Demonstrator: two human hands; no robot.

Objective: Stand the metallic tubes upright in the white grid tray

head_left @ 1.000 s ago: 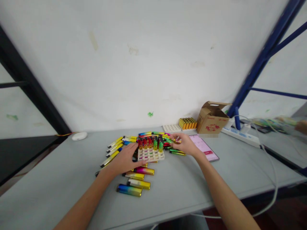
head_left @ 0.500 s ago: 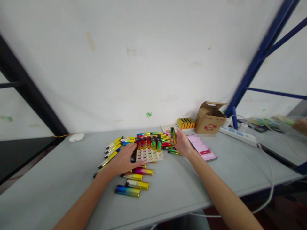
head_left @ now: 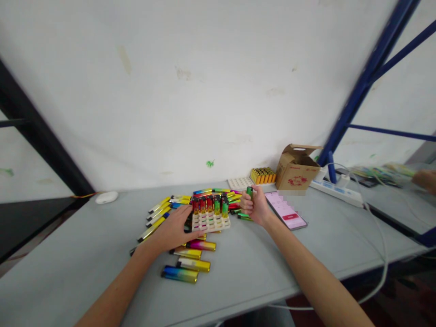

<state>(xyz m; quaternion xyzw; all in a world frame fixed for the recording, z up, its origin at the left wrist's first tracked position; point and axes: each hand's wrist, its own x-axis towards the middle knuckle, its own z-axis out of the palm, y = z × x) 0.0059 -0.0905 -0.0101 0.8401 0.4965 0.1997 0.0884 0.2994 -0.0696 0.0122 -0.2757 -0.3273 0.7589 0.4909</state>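
My right hand [head_left: 256, 207] is closed in a fist round a green lighter [head_left: 250, 191], held upright just right of a cream slotted tray [head_left: 209, 222]. The tray's back row holds several red and green lighters [head_left: 211, 204] standing upright. My left hand [head_left: 173, 228] lies flat with fingers spread, touching the tray's left side. Several loose lighters lie on the grey table: yellow ones [head_left: 158, 212] to the left, and gold, pink and blue ones [head_left: 186, 264] in front of the tray.
A phone with a pink screen [head_left: 286, 210] lies right of my right hand. Behind stand a cardboard box [head_left: 296, 168], a tray of orange lighters [head_left: 263, 175], a white power strip [head_left: 335, 190] with cables, and a white puck [head_left: 106, 197]. Another person's hand [head_left: 424, 179] shows far right.
My right hand picked a green lighter from the pile, turned it upright and closed into a fist around it. My left hand stayed on the tray.
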